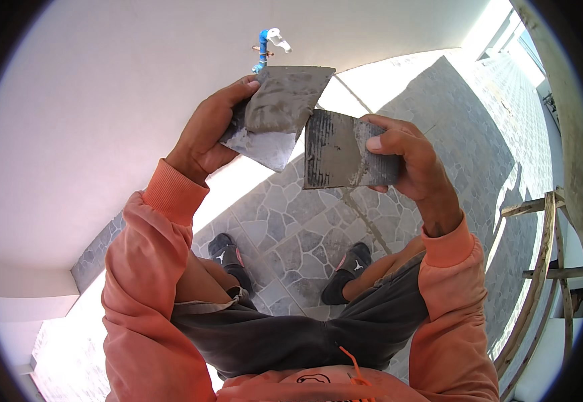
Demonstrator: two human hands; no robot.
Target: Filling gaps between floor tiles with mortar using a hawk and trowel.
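My left hand [210,127] grips a flat, tile-like grey piece [265,146] by its left edge. Wet grey cement [281,100] covers its upper part, while the lower corner is smooth and paler. In my right hand [415,157] is a dark, squarish ribbed piece [332,151], pinched at its right side with the thumb on top. Grey cement smears run down its face. The two pieces are held up side by side at about the same height, their near edges almost meeting. Whether they touch, I cannot tell.
A blue pipe with a white tap [265,47] sticks out of the white wall [124,100] ahead. Below me is stone-patterned floor tiling [291,248], with my feet on it. A wooden frame [546,268] stands at the right.
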